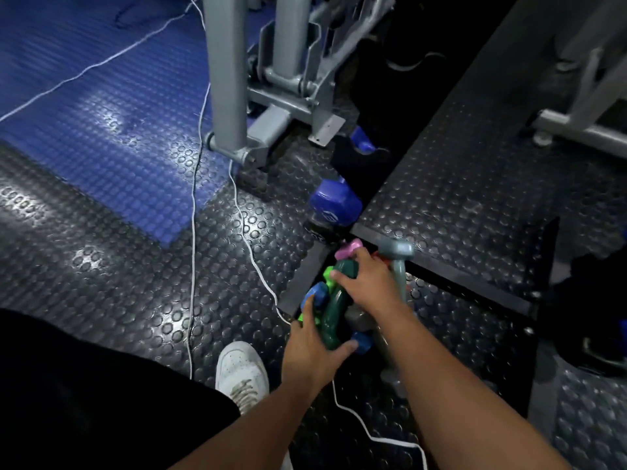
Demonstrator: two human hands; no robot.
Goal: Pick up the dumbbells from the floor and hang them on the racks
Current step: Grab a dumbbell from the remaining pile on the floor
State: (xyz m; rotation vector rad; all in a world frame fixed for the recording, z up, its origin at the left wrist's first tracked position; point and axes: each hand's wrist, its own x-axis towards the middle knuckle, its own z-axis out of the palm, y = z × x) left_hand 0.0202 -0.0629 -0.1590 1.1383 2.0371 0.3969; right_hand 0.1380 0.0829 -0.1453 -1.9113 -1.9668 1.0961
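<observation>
Two bare hands, both mine, are down in a small heap of coloured dumbbells lying on the black studded rubber floor [142,300]. My right hand [369,283] curls its grip over the far end of a dark green glossy dumbbell [334,307], thumb pressed on its left side. My left hand [312,347] cups the near end of the same dumbbell, thumb spread to the right beneath it, forefinger reaching up against a small blue dumbbell [317,295] just left of it.

The dark green dumbbell's long axis runs almost straight away from me, from my left grip at the near end to my right grip at the far end. Both hands are equally on it; neither is nearer.

Packed tight around the grips: a bright green dumbbell [327,276] left of my right thumb, a pink dumbbell [347,250] just beyond my right knuckles, and a grey dumbbell [397,256] to the right, partly hidden by my right wrist.

No rack with hanging pegs is clearly visible; a grey metal machine frame [227,72] stands well beyond, up and left. I judge the lift should go straight up along my forearms so the neighbours do not roll.
</observation>
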